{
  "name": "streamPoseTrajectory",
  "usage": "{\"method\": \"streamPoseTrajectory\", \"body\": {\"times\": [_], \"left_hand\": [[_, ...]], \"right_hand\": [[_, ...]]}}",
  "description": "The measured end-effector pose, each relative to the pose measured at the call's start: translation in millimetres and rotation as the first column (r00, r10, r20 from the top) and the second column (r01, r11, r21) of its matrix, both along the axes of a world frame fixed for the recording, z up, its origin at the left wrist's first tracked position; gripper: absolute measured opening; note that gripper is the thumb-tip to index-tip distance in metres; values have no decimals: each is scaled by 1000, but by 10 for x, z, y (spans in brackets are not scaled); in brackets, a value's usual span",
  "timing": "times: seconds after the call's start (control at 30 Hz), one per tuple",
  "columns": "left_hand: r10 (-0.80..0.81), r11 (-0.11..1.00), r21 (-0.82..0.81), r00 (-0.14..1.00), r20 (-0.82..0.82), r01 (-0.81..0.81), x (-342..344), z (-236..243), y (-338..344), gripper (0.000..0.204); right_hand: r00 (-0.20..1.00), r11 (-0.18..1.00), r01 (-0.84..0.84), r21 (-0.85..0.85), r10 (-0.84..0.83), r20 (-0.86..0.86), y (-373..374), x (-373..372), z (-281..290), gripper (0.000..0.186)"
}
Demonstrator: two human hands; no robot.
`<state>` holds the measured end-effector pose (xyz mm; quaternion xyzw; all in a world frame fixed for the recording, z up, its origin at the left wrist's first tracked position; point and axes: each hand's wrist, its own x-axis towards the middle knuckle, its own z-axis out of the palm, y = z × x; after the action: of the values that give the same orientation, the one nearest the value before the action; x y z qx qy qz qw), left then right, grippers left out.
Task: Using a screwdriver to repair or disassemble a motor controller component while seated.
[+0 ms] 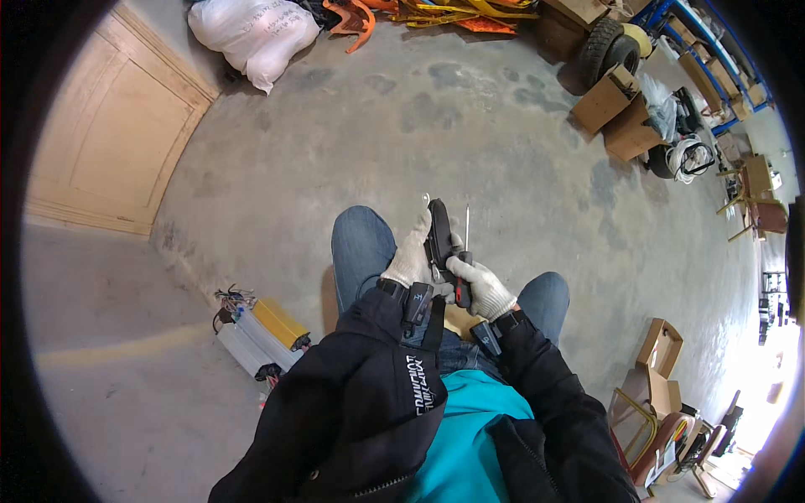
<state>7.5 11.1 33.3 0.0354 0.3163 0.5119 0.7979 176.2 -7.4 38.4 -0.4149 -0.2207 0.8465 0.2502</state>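
Observation:
Both my hands wear white gloves and meet over my lap. My left hand (409, 258) is closed around a long black part (438, 228), whose exact kind I cannot make out. A small light metal piece (427, 199) shows at its far end. In my right hand (484, 287) is a screwdriver (464, 289) with a black and red handle, its thin shaft pointing upward and away from me. The handle lies right beside the black part, and the shaft's tip stands apart from it. Where the fingers overlap, the lower end of the part is hidden.
Silver and yellow metal cases (256, 339) with loose wires lie on the floor at my left. A white sack (256, 38) and orange plastic parts (352, 25) are at the far side. Cardboard boxes (605, 101), tyres (601, 52) and chairs (671, 440) stand to the right.

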Motion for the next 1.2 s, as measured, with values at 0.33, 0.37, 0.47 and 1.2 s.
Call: {"method": "streamPoseTrajectory", "body": {"times": [0.33,0.37,0.47,1.2], "left_hand": [[-24,1000,-3,999,32,24,-81,-253,-16,60],[-43,999,-3,999,7,43,-80,-263,-14,59],[-58,998,34,995,-81,60,-73,-288,-5,58],[-263,962,-164,903,-340,218,-100,-455,56,78]], "right_hand": [[970,987,156,-34,-147,194,0,576,-226,39],[969,982,185,-42,-176,171,-3,647,-239,36],[950,990,113,84,-132,282,5,707,8,36],[870,876,458,149,-476,129,-122,1161,-116,33]]}}
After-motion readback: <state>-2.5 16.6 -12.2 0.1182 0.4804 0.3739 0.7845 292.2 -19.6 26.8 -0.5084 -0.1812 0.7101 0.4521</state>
